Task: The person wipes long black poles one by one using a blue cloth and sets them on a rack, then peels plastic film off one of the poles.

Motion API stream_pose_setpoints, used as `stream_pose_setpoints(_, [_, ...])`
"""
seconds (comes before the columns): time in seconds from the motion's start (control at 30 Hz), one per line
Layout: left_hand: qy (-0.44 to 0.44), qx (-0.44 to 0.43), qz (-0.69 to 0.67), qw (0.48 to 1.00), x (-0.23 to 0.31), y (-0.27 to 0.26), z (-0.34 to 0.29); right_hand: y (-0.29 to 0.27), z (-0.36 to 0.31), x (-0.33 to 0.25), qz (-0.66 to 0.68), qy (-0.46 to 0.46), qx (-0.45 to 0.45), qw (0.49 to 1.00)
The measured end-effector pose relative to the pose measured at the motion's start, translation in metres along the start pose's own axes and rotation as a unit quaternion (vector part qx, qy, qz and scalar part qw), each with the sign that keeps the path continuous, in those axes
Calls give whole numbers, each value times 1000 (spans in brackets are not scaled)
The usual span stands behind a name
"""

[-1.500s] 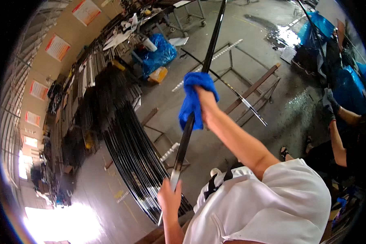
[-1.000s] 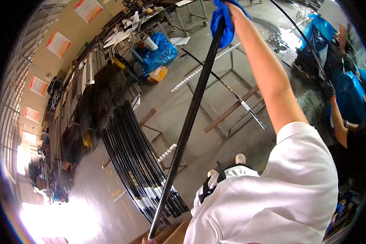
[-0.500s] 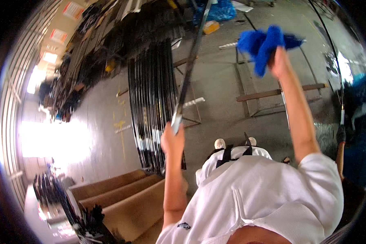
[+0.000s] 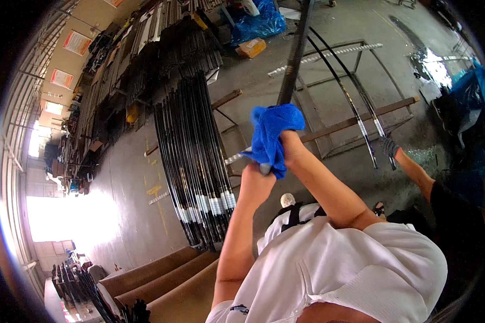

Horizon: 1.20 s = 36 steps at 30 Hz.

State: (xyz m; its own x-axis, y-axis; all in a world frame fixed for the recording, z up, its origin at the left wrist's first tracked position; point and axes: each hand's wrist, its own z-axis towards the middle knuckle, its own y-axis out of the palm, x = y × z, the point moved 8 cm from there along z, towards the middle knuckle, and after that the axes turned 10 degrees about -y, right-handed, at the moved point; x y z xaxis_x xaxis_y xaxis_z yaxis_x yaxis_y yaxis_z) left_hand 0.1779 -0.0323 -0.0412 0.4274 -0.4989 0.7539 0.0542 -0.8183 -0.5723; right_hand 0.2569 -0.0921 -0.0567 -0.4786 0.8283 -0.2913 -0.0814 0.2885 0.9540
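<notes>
My left hand (image 4: 257, 185) is closed around the near end of a long black pole (image 4: 295, 64), which runs up and away past the top of the view. A blue cloth (image 4: 275, 126) is bunched about the pole just beyond that fist. Closed on the cloth is my right hand (image 4: 292, 145), pressing it against the pole's side. The cloth hides part of the pole and some of my fingers.
To the left, many similar black poles (image 4: 191, 161) lie side by side on a stand. At right, a co-worker's gloved hand (image 4: 389, 146) touches one of two poles (image 4: 355, 107) on a metal frame (image 4: 328, 129). Brown rolls (image 4: 161, 277) lie at lower left.
My right hand has brought the blue cloth from the upper right down onto the pole. My left hand has shifted right with the pole. Two poles and a gloved hand now show on the right frame.
</notes>
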Motion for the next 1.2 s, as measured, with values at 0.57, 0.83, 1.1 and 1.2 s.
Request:
stream_pose_setpoints(0.57, [-168,184,210,946,-243,-73,-215,29,121,-214,-212,-158,132,955])
stream_pose_setpoints(0.83, [-179,317,174,915,-339,-54,-361,91,199,-354,-287,-302,73,906])
stream_pose_setpoints(1.1, [-288,329,198,877,-337,-47,-395,80,221,-393,-349,-329,15,877])
stream_pose_setpoints(1.2, [-412,280,191,845,-348,-33,-356,51,208,-365,-378,-300,4,876])
